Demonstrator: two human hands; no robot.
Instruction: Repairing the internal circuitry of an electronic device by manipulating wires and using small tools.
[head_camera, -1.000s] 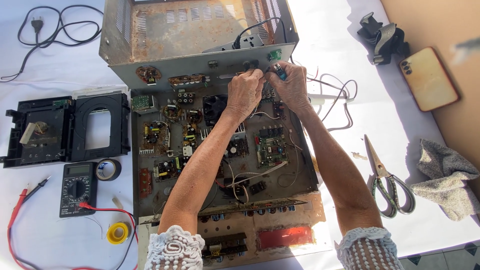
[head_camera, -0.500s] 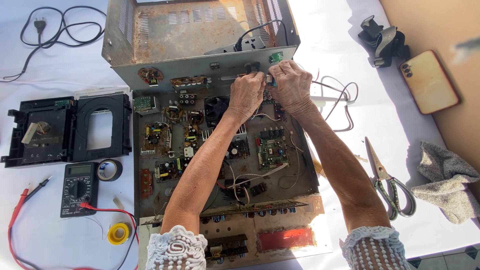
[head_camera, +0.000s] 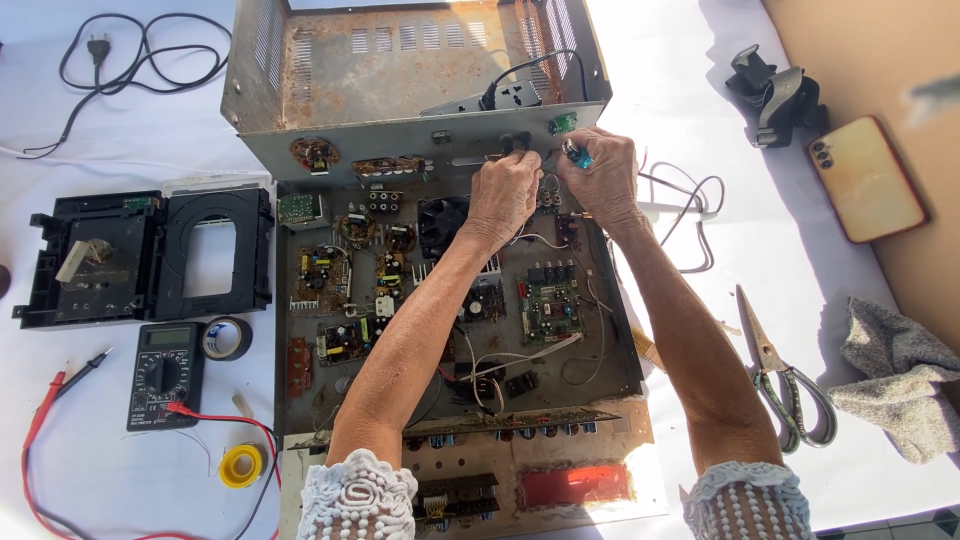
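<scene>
An opened metal chassis (head_camera: 300, 330) full of circuit boards lies on a white table, its rusty lid (head_camera: 400, 60) standing up behind it. Both my hands work at the back wall of the chassis. My left hand (head_camera: 503, 195) pinches a small black part by the wall. My right hand (head_camera: 603, 175) grips a small tool with a blue-green handle (head_camera: 575, 153), its tip pointing at the same spot. A green circuit board (head_camera: 551, 307) lies under my forearms, among loose white wires.
A black disc-drive frame (head_camera: 150, 255), a multimeter (head_camera: 165, 372) with red leads, black tape and a yellow tape roll (head_camera: 241, 465) lie left. Scissors (head_camera: 785, 375), a grey cloth (head_camera: 900, 385), a phone (head_camera: 865, 178) and a black clamp (head_camera: 770, 90) lie right. A power cord (head_camera: 130, 60) lies at back left.
Both hands stay at the rear wall; the right hand has shifted slightly and the tool's blue-green handle now shows above its fingers. The view has moved a little.
</scene>
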